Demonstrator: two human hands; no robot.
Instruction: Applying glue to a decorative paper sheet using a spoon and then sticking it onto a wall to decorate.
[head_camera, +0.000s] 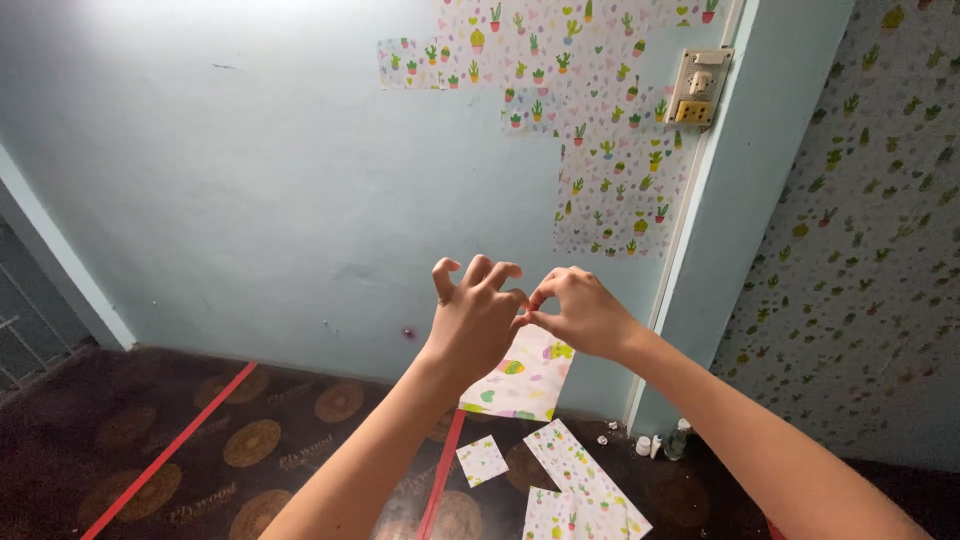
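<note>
Two hands, left hand (472, 318) and right hand (582, 312), pinch the top edge of a thin cactus-print paper sheet (520, 378) hanging before the smooth pale-blue wall (250, 180); jagged paper offcuts (580, 480) lie flat on the dark patterned floor (150, 440).

L hand (475, 318), R hand (580, 312) fingertips pinched together
</note>
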